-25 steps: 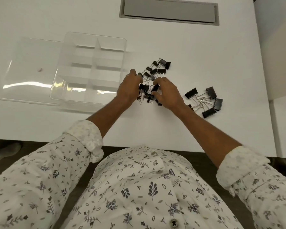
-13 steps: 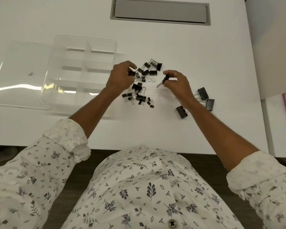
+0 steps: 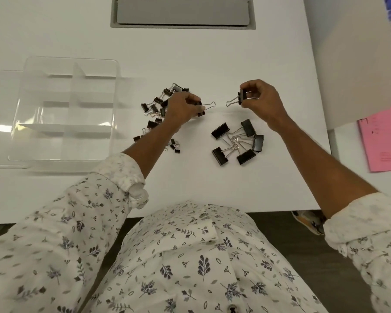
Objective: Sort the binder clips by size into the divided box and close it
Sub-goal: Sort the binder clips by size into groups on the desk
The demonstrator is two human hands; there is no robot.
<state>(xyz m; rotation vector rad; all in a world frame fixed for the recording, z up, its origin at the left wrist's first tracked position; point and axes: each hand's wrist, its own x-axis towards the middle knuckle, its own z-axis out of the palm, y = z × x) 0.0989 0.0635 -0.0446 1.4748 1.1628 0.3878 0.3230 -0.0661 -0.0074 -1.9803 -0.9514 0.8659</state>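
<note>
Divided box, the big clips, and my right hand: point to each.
divided box (image 3: 41, 143), head view, floor of near-left compartment.
big clips (image 3: 220, 130), head view, black body of upper-left clip.
right hand (image 3: 264, 100), head view, back of hand.

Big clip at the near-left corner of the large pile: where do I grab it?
Pinch the big clip by its black body, from above on the near-left. Its wire handles point into the middle of the large pile, overlapping the others'; the body lies free outside.
</note>
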